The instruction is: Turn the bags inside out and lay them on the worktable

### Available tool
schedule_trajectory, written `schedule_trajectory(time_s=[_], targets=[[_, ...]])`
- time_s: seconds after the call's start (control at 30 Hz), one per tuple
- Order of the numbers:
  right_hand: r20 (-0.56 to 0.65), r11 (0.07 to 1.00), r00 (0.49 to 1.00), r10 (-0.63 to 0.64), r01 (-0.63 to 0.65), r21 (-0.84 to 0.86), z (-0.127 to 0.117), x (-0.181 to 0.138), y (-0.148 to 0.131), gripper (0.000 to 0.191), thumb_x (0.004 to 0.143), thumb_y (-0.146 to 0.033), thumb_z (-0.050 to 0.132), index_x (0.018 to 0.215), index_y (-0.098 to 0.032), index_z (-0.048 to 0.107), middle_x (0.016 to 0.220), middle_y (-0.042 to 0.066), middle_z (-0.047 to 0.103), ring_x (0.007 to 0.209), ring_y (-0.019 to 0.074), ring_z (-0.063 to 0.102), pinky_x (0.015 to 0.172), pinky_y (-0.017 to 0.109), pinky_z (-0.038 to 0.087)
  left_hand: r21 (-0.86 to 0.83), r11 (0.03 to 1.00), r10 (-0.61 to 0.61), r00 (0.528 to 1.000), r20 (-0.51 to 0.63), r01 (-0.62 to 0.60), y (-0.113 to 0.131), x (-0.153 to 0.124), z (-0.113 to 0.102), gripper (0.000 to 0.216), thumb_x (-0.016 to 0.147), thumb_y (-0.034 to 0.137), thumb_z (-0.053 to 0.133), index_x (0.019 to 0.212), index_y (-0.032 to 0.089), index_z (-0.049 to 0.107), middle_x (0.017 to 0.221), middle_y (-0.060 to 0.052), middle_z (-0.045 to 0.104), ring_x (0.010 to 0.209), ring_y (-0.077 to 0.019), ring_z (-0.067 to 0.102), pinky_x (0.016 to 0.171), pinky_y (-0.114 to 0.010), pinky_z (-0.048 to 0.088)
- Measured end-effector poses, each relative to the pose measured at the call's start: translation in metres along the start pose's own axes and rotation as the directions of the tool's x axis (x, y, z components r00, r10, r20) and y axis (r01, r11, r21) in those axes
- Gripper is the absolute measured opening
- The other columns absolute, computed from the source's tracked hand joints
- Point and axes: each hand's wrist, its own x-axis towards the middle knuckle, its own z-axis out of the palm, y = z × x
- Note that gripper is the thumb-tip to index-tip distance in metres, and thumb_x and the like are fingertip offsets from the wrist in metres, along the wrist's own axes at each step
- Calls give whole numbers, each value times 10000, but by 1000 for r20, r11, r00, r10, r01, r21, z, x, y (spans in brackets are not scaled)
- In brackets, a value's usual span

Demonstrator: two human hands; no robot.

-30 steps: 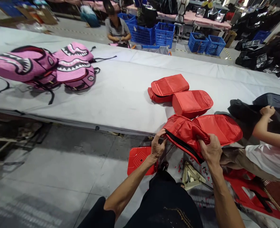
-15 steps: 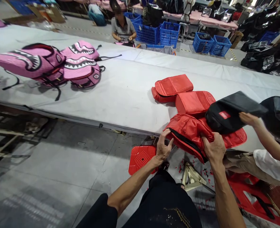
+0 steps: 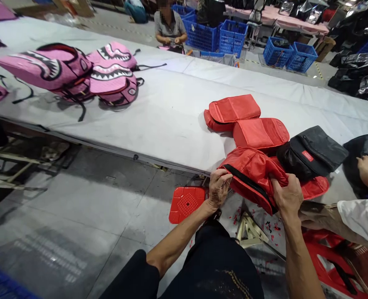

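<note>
Both my hands grip a red backpack point(image 3: 255, 172) with a black zipper at the near edge of a long grey-covered table point(image 3: 171, 116). My left hand point(image 3: 218, 189) pinches its left corner by the zipper. My right hand point(image 3: 287, 196) clutches the fabric on its right side. A black bag point(image 3: 311, 153) lies on the far part of the red backpack. Two more red backpacks point(image 3: 232, 111) point(image 3: 260, 133) lie just behind it on the table.
A co-worker's arm point(image 3: 366, 168) in a white sleeve reaches in at the right near another black bag point(image 3: 364, 147). Pink shark-mouth backpacks point(image 3: 77, 77) lie far left. A red stool point(image 3: 186, 203) stands below the table edge. A seated person and blue crates point(image 3: 221, 35) are beyond.
The co-worker laid a black bag onto the red backpack and drew the hand back to the right. My hands kept their hold, my left closing on the zipper corner. The view shifted slightly.
</note>
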Motion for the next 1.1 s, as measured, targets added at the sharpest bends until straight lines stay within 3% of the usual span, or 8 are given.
schedule_trajectory(time_s=[0.23,0.47,0.6,0.7,0.8,0.93,1.0,1.1], targets=[[17,998,1000,16,-17,64,-11,-7,16,593,947,-834,614,1045,-252,668,959,70,677,933,306,611,843,413,431,-72,997,29,1000,6,-29,14,-10,-1,106,1100,200,734,1157,265,797,981,-14,775,1013,-183,738,983,-371,631],[20,991,994,106,-107,79,-21,-14,36,602,898,-856,633,1003,-263,639,953,55,666,925,300,605,867,432,450,-129,984,127,992,20,-123,35,-7,2,112,1095,180,733,1178,247,768,1097,-34,862,1189,-209,805,1059,-413,642],[30,985,991,134,-137,104,-25,-14,38,573,878,-828,649,984,-266,618,949,48,653,907,287,587,875,436,450,-62,988,147,988,53,-144,46,-6,2,120,1088,178,746,1187,245,752,1071,-21,880,1051,-184,815,957,-365,610],[30,984,990,139,-142,104,-27,-13,38,555,877,-812,655,980,-269,608,952,43,637,907,280,575,865,427,441,-49,994,103,991,81,-99,51,-9,4,95,1118,228,704,1203,258,736,1053,-22,862,974,-184,783,991,-391,614],[30,985,989,144,-146,97,-27,-12,40,555,877,-815,657,975,-272,596,947,35,621,905,280,575,849,419,430,-71,997,51,990,129,-42,50,-13,5,113,1147,278,648,1247,256,694,1082,-41,827,1005,-207,768,1077,-458,626],[24,989,993,113,-114,89,-23,-9,39,557,908,-815,638,1007,-268,609,964,45,643,926,286,591,877,423,444,-49,995,-80,976,203,91,40,-15,3,334,1113,484,683,1305,213,644,1190,-127,781,1080,-266,753,963,-461,658],[35,992,994,102,-104,69,-19,-6,33,560,936,-811,624,1048,-262,630,1004,67,670,954,295,605,878,420,450,-7,991,-130,951,279,137,35,-14,3,456,1055,548,736,1325,190,654,1174,-142,778,1073,-298,738,934,-474,657],[45,994,993,106,-107,7,-13,0,19,523,980,-763,621,1101,-255,656,1049,91,693,997,310,621,853,405,433,44,991,-134,879,457,128,29,-9,3,457,990,503,795,1320,198,715,1119,-120,800,1060,-323,727,967,-498,644]])
